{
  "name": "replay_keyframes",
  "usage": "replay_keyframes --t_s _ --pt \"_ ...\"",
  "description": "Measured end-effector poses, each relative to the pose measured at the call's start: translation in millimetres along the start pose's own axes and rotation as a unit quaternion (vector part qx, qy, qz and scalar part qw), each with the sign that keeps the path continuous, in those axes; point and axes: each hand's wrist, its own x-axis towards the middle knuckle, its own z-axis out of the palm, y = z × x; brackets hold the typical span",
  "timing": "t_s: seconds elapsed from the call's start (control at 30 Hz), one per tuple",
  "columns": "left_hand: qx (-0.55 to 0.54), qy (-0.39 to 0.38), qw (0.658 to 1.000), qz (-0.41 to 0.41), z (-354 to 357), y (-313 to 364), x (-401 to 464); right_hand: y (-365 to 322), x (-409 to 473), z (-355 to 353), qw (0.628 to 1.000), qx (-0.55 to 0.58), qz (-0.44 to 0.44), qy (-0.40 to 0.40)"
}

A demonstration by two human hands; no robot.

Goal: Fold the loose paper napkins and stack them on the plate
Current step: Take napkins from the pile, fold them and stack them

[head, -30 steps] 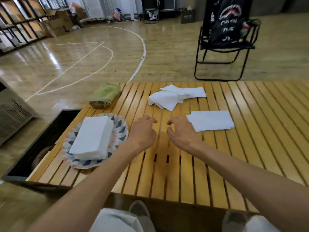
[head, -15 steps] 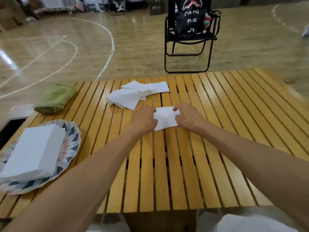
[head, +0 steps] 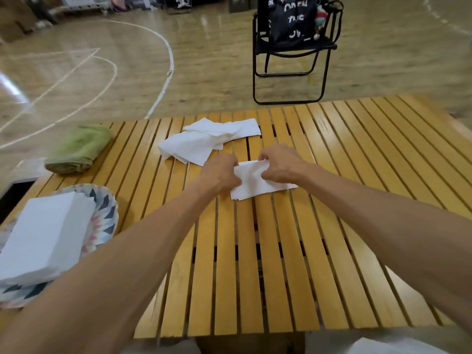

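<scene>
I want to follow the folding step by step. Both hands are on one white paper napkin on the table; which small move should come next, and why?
Probably bring the lifted far edge toward the near edge and press the crease. The left hand and right hand pinch the white paper napkin, which lies partly folded on the slatted wooden table, not yet ready for the folded white stack on the patterned paper plate.

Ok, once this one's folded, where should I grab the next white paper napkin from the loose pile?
Take the loose pile of white paper napkins at its near corner, which overhangs toward you, coming in low from the near side. The sheets lie flat and overlapped, so pinching a free edge probably lifts one only.
</scene>
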Motion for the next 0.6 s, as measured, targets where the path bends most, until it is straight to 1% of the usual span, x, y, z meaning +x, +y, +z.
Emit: replay_keyframes --t_s 0.1,0.2,0.33,0.5,0.6 --pt "-0.051 0.029 0.998 0.003 -2 -3 -8 3 -6 -4 0.999 0.009 -0.006 0.043" --pt "-0.107 0.055 0.993 0.02 -10 -7 -21 8 -16 -8 0.997 0.051 0.0 0.051" --pt "-0.165 0.084 0.981 0.065 -32 -12 -47 11 -40 -19 0.993 0.076 -0.044 0.074" --pt "-0.17 0.083 0.976 0.112 -47 -27 -95 9 -85 -21 0.981 0.116 -0.122 0.094" --pt "-0.138 0.045 0.979 0.143 -42 -42 -120 4 -108 -10 0.979 0.11 -0.154 0.08"
